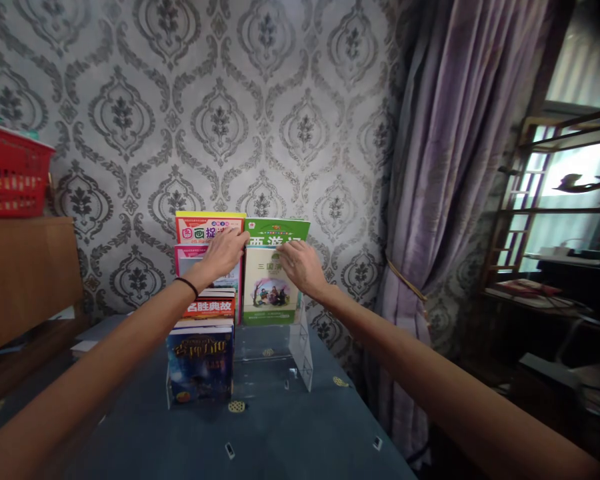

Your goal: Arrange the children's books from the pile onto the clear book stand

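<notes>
A cream storybook (271, 287) with a green lower band stands upright in the right column of a clear stepped book rack (304, 353). My right hand (303, 267) is closed on its upper right corner, fingers bent over the top edge. My left hand (224, 253) reaches across the left column, its fingers curled together at the cream book's upper left corner; their tips are partly hidden. Behind the cream book rises a green book (301, 230). In the left column stand a pink-and-yellow book (190, 230), a red-banded book (210, 308) and a dark blue book (201, 365).
The rack rests on a dark blue-green tabletop (290, 440) against a patterned wall. To the left, a red basket (13, 173) sits on a brown wooden box (30, 280). A purple curtain (430, 200) hangs beside the table's right edge. Wooden shelves (505, 220) stand farther right.
</notes>
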Demonstrator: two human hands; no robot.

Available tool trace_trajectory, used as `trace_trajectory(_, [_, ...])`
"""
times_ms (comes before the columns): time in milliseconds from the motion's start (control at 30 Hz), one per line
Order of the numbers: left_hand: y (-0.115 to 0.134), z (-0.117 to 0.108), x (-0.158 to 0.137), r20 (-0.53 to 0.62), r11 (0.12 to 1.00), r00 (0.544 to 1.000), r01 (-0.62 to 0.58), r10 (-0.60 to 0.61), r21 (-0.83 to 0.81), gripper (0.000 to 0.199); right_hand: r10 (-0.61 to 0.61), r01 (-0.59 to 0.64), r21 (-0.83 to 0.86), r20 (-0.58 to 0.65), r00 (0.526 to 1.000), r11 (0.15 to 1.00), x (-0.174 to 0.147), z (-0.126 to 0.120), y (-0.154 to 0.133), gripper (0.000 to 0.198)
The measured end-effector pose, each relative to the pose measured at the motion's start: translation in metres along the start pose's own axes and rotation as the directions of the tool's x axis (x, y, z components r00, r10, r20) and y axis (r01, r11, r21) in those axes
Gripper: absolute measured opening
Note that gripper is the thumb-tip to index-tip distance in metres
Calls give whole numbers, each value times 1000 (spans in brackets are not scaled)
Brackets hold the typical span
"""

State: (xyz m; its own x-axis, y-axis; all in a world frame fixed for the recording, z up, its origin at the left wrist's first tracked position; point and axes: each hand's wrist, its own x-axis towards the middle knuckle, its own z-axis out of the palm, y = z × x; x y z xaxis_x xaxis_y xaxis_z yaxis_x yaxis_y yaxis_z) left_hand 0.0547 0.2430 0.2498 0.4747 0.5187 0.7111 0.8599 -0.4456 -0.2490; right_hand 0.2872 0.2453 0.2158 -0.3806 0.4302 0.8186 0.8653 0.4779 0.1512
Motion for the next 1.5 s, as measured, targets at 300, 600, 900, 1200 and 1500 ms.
trace_trajectory(300, [-13,4,5,38,995,997,-60,64,-81,18,93,-108,114,130,987,988,14,-17,11,25])
trace_trajectory(600, [-31,8,17,81,970,986,-126,145,-207,17,79,-95,157,106,991,983,11,-14,22,22])
trace_trajectory(900, [-32,13,23,53,954,979,-177,195,-243,11,80,-99,167,117,990,981,10,-13,23,21])
trace_trajectory(1200, [-34,17,28,75,949,981,-152,179,-276,9,85,-101,149,110,990,984,11,-11,24,22])
trace_trajectory(1500, [-33,16,29,51,950,982,-161,181,-268,12,121,-136,90,161,980,987,16,-15,19,22])
